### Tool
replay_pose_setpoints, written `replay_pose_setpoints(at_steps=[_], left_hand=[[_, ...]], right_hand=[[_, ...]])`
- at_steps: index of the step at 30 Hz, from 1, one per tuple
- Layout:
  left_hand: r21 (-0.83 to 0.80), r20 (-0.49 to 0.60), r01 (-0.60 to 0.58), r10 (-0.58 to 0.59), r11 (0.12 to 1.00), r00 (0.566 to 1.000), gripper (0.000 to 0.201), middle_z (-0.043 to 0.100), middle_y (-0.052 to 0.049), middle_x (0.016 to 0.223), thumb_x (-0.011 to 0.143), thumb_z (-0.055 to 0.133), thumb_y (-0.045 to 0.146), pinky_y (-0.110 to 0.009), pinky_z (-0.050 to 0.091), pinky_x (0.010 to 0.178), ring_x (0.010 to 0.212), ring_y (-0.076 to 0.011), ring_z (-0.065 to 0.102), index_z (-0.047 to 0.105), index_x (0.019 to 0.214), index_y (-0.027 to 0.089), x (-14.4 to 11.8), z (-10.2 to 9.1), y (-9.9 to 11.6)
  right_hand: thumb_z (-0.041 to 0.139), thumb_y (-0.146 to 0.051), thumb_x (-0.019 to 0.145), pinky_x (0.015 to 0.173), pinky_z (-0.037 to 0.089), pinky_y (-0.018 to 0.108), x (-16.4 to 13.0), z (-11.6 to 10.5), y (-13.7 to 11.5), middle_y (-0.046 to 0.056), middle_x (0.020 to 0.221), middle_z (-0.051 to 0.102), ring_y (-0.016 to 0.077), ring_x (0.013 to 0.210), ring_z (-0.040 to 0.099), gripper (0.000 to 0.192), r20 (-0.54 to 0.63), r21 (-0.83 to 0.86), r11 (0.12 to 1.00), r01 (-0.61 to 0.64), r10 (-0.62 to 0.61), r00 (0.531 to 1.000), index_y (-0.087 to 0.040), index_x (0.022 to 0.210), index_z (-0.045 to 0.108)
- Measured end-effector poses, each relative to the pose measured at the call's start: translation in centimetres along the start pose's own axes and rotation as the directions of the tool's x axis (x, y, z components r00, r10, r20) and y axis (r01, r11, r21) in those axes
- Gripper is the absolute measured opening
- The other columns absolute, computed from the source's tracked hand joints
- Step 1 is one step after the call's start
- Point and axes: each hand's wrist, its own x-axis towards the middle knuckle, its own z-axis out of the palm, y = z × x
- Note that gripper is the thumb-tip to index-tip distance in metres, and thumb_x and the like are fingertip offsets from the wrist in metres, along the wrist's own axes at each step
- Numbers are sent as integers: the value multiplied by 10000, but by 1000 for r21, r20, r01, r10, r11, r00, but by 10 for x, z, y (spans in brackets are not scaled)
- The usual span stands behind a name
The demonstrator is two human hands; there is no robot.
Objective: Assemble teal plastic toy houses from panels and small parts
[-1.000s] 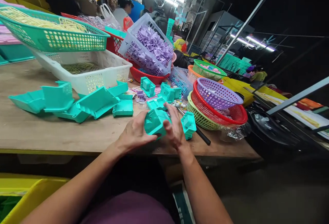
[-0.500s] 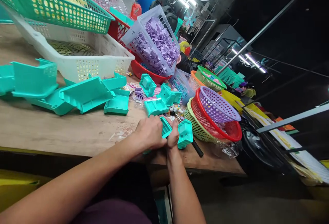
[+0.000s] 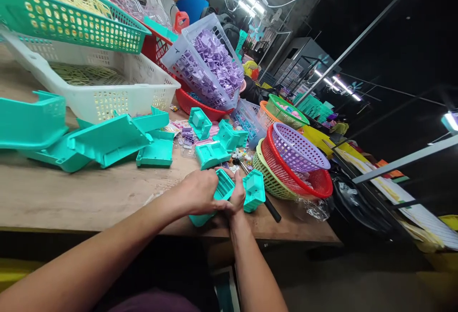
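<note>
while no writing reads clearly, left hand (image 3: 195, 192) and right hand (image 3: 236, 193) both clamped on teal part (image 3: 223, 189)

White basket (image 3: 107, 88), purple parts (image 3: 214, 66) — stacked round baskets (image 3: 293, 164)

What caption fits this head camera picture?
Both hands, left hand and right hand, grip a teal plastic part at the wooden table.

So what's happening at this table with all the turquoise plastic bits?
A person at a wooden table grips a teal plastic part with both the left hand and right hand, near the table's front edge. More teal pieces lie spread behind, beside stacked baskets and a tilted bin of purple parts.
</note>
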Motion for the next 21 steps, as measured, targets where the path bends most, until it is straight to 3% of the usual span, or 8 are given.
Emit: replay_pose_setpoints(at_steps=[2, 5, 9, 13, 15, 19, 21], left_hand=[[-81, 28, -9, 12, 997, 1000, 612, 727, -207, 1039, 877, 540, 603, -359, 515, 727, 951, -350, 698, 644, 1154, 67, 5, -5, -10], [-77, -42, -87, 84, 993, 996, 529, 720, -158, 1076, 902, 544, 527, -335, 509, 777, 990, -309, 688, 631, 1251, 138, 19, -11, -26], [34, -151, -248, 251, 968, 956, 376, 701, -136, 1091, 850, 641, 363, -339, 514, 792, 932, -292, 690, 709, 1171, 180, 41, -10, -40], [-108, -164, -398, 378, 911, 911, 316, 726, -104, 1139, 856, 639, 301, -324, 512, 874, 1006, -264, 694, 722, 1155, 243, 55, -2, -42], [-96, -171, -375, 356, 922, 919, 278, 746, -107, 1100, 838, 643, 256, -331, 518, 866, 989, -269, 703, 744, 1097, 244, 59, 1, -37], [-13, -187, -207, 201, 978, 961, 209, 757, -161, 936, 819, 600, 194, -381, 531, 818, 910, -317, 715, 762, 948, 165, 60, 7, -26], [-34, -196, -171, 161, 985, 967, 221, 754, -174, 960, 813, 604, 216, -413, 532, 836, 937, -338, 709, 748, 962, 140, 57, 11, -26]], right_hand=[[252, -610, 981, 1041, 468, 427, -1, 1, -1, 90, 1108, 730, 261, 1097, 652, 647, 6, 79, 996, -32, 32, 999, -193, 1036, 744], [282, -539, 994, 1051, 448, 394, 0, 2, 0, 66, 1193, 698, 230, 1161, 614, 555, -20, 59, 998, 22, -21, 1000, -199, 1106, 707], [336, -473, 984, 1034, 448, 353, 2, 5, 2, 61, 1221, 669, 206, 1186, 587, 459, -89, 15, 997, 70, -68, 994, -193, 1139, 664], [343, -516, 968, 1018, 458, 361, 2, 7, 3, 74, 1182, 671, 211, 1133, 604, 485, -130, 2, 999, 44, -43, 991, -181, 1156, 639], [342, -507, 961, 1023, 454, 362, 3, 7, 2, 78, 1181, 667, 213, 1135, 598, 480, -135, -20, 999, 45, -48, 990, -177, 1141, 641], [328, -461, 952, 1011, 457, 375, 4, 4, 0, 86, 1180, 657, 217, 1116, 599, 462, -162, -40, 999, 34, -40, 986, -170, 1136, 636], [342, -456, 946, 992, 468, 379, 4, 3, 0, 88, 1165, 656, 218, 1085, 611, 451, -161, -21, 1000, 19, -22, 987, -169, 1152, 624]])
